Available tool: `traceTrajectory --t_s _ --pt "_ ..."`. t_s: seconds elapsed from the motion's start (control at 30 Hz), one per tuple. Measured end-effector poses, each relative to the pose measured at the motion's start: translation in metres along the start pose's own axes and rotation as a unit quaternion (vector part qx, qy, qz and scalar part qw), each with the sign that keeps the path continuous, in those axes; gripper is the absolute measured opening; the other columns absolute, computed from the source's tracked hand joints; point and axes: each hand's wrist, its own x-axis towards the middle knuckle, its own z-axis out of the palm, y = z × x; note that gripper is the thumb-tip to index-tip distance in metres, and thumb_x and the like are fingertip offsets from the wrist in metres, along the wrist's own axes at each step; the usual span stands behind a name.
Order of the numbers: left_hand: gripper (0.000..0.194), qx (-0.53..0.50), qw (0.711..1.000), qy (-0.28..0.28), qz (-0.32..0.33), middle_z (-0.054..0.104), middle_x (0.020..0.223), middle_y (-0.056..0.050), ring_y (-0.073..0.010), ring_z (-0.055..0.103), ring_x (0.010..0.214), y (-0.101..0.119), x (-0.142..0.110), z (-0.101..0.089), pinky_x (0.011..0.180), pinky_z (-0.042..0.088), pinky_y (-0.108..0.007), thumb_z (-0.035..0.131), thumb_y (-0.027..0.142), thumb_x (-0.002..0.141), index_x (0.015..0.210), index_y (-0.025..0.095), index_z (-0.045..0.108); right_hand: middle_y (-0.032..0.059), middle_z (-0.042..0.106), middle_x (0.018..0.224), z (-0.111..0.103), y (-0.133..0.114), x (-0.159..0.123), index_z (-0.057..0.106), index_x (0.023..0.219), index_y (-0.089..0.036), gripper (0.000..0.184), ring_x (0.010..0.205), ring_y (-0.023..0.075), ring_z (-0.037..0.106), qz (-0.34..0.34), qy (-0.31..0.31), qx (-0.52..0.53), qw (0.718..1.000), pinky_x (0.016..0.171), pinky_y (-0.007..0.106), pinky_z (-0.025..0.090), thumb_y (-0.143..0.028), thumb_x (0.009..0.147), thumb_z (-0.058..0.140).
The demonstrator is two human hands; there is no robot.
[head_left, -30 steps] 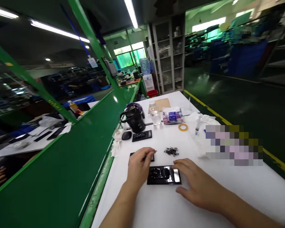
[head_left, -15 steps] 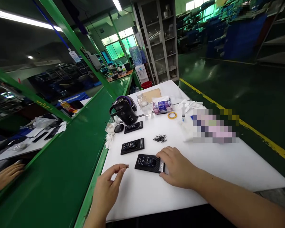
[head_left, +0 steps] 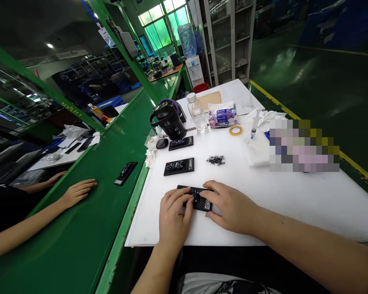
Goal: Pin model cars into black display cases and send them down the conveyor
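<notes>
Black carbon-weave plate (head_left: 199,202) lies flat on the white table (head_left: 144,224), the left hand (head_left: 174,212) and right hand (head_left: 230,206) pressing fingers over it, no firm clench showing; uneven pressure could skid it toward the loose black clippings (head_left: 216,160).

The black plate (head_left: 199,200) has a glossy, woven carbon-fibre look. Around it, the white table top (head_left: 147,220) is smooth and matt; beyond it stand a clear plastic bottle (head_left: 196,112) and a glossy black travel mug (head_left: 168,120).
</notes>
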Motion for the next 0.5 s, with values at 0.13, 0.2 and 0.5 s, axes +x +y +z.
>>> traceTrajectory --t_s 0.13,0.2,0.5 --pt "0.011 0.006 1.0 0.002 0.001 0.071 0.106 -0.003 -0.0209 0.057 0.102 -0.0011 0.0 0.0003 0.089 0.051 -0.041 0.061 0.011 0.088 0.091 0.021 0.066 0.0136 0.049 0.125 0.0006 -0.0005 0.001 0.057 0.127 -0.012 0.049 0.109 0.0274 0.051 -0.019 0.001 -0.014 1.0 0.098 0.042 0.049 -0.011 0.081 0.072" --pt "0.011 0.005 1.0 0.006 0.0 0.071 0.105 -0.003 -0.0216 0.056 0.103 -0.0005 0.001 0.0003 0.09 0.051 -0.042 0.061 0.012 0.088 0.09 0.021 0.067 0.0142 0.048 0.126 0.0014 -0.0007 0.0014 0.056 0.129 -0.012 0.05 0.111 0.0282 0.05 -0.026 -0.001 -0.025 0.999 0.099 0.043 0.048 -0.011 0.081 0.07" --pt "0.008 -0.052 0.991 -0.038 -0.119 0.065 0.118 -0.004 -0.0255 0.049 0.118 0.0005 0.007 -0.0002 0.101 0.044 -0.048 0.061 0.017 0.085 0.082 0.023 0.064 0.0154 0.049 0.124 0.0006 -0.0046 0.0033 0.055 0.129 -0.011 0.045 0.111 0.029 0.048 -0.048 -0.014 -0.071 0.996 0.097 0.043 0.047 -0.012 0.084 0.064"
